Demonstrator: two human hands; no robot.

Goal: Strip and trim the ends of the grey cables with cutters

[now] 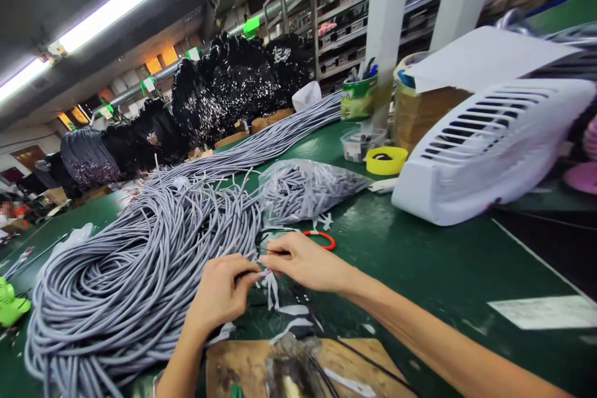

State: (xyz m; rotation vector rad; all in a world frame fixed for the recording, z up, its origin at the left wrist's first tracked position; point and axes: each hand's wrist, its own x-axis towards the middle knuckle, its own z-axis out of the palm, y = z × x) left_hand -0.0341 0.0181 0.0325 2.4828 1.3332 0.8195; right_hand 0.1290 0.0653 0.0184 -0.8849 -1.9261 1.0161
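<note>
- Fingers of left hand [218, 295] pinched closed on thin pale end [265, 273]; right hand's [310, 261] grip hidden
- Grey cables [158, 249] beside left fingers could snag it
- White strips [293, 310] below both fingers might tangle, causing slips

Both hands are bare, the left hand [222, 291] and the right hand [311, 262] alike, with slim fingers and narrow wrists. The left forearm [181, 357] is bare too — slender at the wrist and a little fuller toward the lower edge of the view, where it is cut off. More of the right forearm [431, 329] shows: long, smooth in outline and bare, widening gradually from the wrist. The fingernails are too small and blurred to make out clearly.
</note>
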